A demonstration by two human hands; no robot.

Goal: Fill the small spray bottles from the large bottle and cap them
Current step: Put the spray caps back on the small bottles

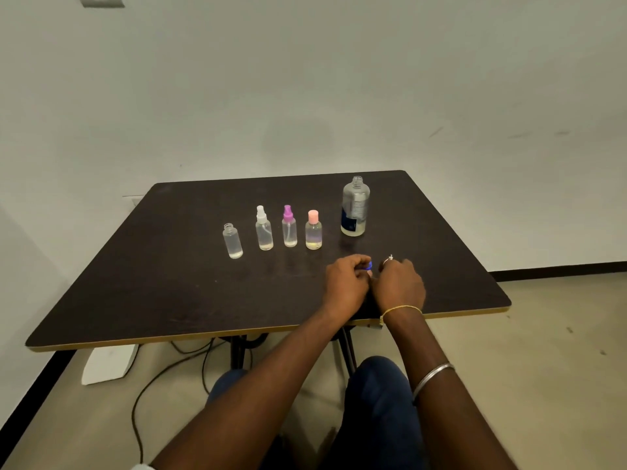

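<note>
Head cam, just right of centre: my left hand [346,283] has its fingers curled, pinching the little blue cap [369,265]. My right hand [400,286] is curled up against it, can't tell if it's gripping. Cap's probably light and slippery, so pinch its sides; the uncapped small bottle [232,240] stands left of centre, looks tippy, so hold its body.

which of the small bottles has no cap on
The leftmost small bottle, whose neck is bare and open. The three to its right carry a white sprayer, a purple sprayer and a pink cap.
</note>
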